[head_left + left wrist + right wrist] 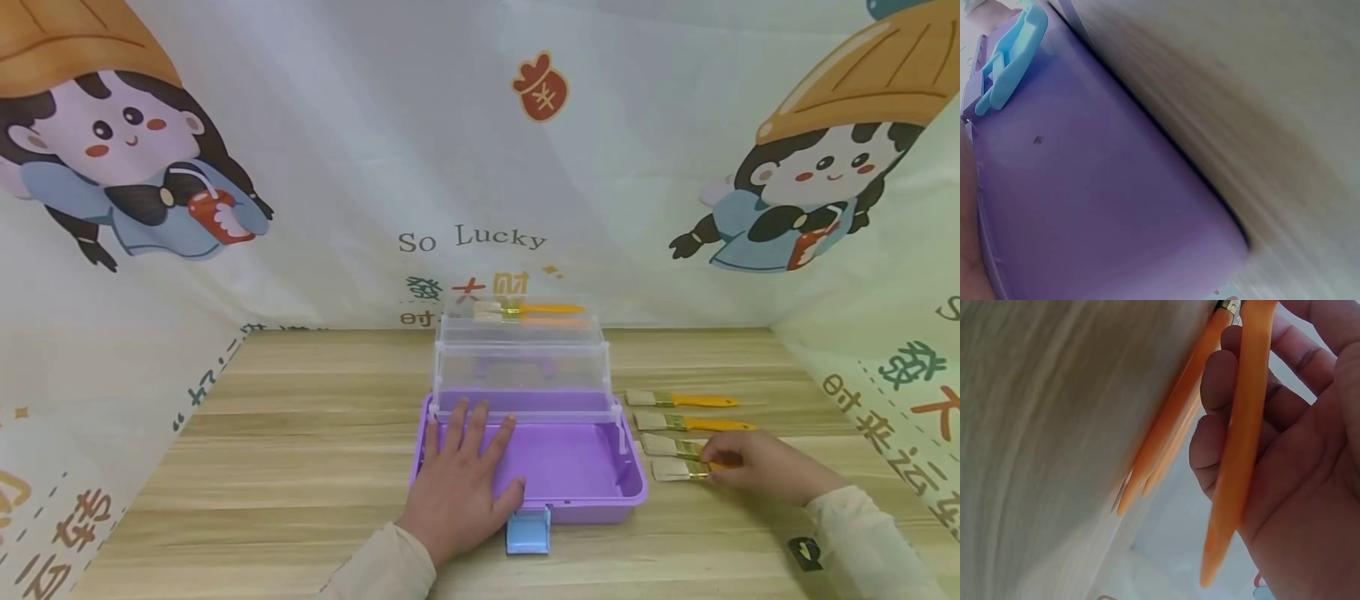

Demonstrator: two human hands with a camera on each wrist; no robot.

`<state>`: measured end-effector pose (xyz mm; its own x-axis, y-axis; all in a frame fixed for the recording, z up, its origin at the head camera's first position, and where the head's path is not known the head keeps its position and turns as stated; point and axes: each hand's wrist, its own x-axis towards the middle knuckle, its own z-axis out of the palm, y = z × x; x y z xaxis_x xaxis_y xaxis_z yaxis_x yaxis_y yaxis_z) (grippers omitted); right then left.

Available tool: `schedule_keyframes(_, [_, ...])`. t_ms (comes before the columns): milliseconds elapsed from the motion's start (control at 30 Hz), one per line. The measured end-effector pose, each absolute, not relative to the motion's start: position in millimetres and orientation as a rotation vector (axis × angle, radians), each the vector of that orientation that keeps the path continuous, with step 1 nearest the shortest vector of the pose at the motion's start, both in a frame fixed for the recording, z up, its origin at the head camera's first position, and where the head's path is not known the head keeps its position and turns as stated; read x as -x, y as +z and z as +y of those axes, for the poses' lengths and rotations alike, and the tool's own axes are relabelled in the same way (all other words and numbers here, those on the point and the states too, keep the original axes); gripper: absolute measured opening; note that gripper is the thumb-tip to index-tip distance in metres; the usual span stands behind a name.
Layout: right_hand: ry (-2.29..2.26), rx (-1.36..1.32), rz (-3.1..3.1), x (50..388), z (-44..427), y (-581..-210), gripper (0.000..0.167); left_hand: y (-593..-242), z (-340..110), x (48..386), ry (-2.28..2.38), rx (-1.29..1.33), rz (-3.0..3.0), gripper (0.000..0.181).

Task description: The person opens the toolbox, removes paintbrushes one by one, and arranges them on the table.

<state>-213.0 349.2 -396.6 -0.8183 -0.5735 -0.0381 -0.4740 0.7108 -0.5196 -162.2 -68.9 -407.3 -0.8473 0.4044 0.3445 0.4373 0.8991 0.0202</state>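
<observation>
Fingers first: on the right hand, thumb and fingertips pinch a paintbrush, nearest of the row along the table's right side. Left hand now: fingers straight and fanned apart, gripping nothing, laid over the left front part of a purple box.

That box sits mid-table, and what shows of its purple base is bare. Above its back stands a clear hinged section, with one brush showing at the top, bristles left, orange handle right; whether it lies in or behind the plastic, I can't tell. A blue latch hangs at the front rim.

To the held brush: bristles aim left at the box's right wall, the long axis running roughly along the table's back edge, and its handle looks raised from the tabletop. Beyond it, toward that back edge, lie the far brush, the second brush and the third brush, all bristles left.

The right forearm slants in from the table's front right corner, palm alongside the handle; the left forearm angles from the front, palm down. Near the right sleeve, a small black item.
</observation>
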Motion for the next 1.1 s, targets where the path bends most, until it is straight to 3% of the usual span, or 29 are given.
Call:
schedule_keyframes(733, [-0.741,0.884,2.700,213,344,-405,0.010,-406,-69,161,-0.150,0.630,-2.746,0.069])
schedule_keyframes(1100, [-0.718,0.833,2.752,207,337,-388,0.016,-405,-69,161,-0.147,0.630,-2.750,0.069])
